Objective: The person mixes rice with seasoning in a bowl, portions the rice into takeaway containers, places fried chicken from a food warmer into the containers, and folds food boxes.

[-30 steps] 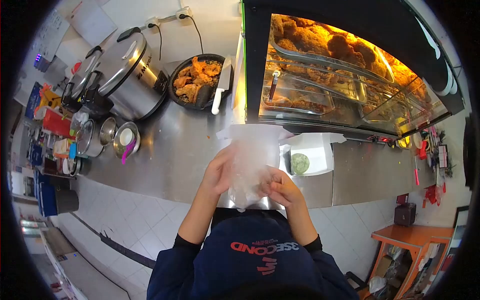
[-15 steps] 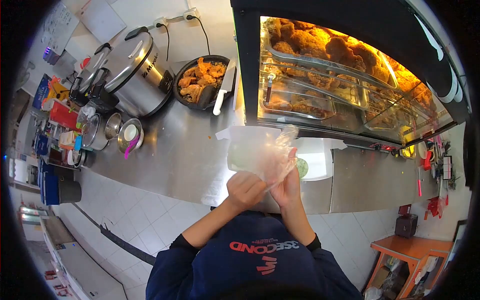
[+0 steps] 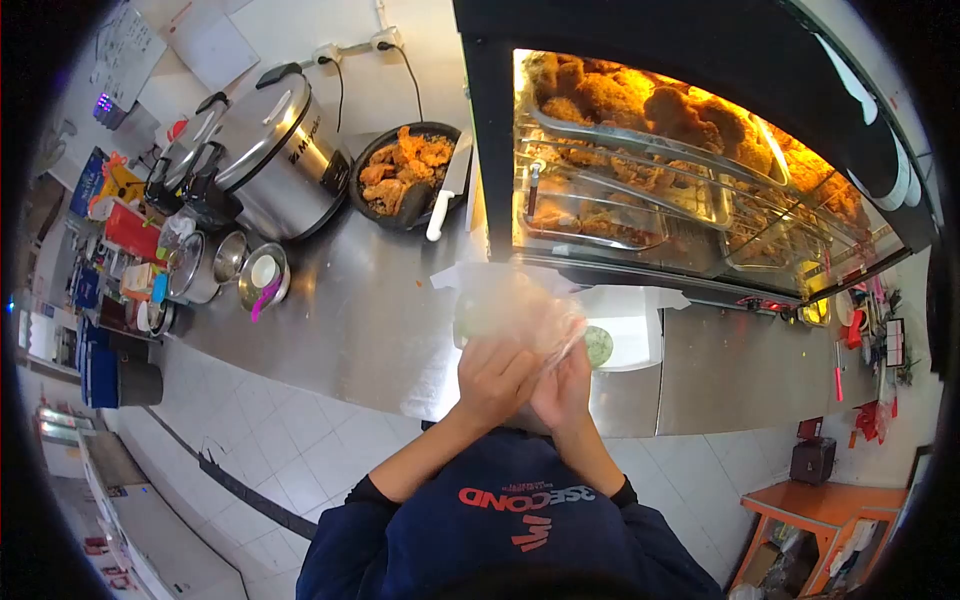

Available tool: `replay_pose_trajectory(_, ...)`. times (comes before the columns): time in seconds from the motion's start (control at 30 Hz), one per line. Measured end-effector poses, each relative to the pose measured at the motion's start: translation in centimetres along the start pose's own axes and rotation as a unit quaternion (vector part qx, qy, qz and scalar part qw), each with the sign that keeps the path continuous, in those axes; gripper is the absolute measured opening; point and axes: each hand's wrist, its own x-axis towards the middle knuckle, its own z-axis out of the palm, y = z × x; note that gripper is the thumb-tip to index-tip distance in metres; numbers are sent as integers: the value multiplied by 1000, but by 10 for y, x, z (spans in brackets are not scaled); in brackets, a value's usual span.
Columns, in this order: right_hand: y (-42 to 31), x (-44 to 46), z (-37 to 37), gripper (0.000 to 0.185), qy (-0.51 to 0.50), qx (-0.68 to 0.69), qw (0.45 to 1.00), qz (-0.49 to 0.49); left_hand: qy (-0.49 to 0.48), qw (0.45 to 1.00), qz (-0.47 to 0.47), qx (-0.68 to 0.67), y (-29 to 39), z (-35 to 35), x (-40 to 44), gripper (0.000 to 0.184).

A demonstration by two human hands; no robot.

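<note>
A piece of thin clear plastic is held in front of my chest; whether it is a bag or a glove I cannot tell. My left hand pinches its lower left side with curled fingers. Close beside it, my right hand grips the right edge of the plastic. Behind and below the hands, an open white paper box lies on the steel counter. A round pale green piece shows inside the box, beside my right hand. The plastic and my hands hide part of the box.
A lit glass display case with fried chicken stands behind the box. At the back left are a stone mortar with fried chicken, a knife across its rim, and a large steel cooker. Metal bowls sit farther left.
My hands have come closer together around the clear plastic. Its upper end has dropped and bunched toward my fingers. The view has shifted slightly.
</note>
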Motion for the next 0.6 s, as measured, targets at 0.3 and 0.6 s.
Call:
replay_pose_trajectory(0.3,-23,-5,-12,74,-27,-113,993,-28,-15,987,122,-99,27,12,6,29)
replay_pose_trajectory(0.6,-58,-25,-30,98,-68,-126,983,-118,-111,941,153,-279,71,26,7,25)
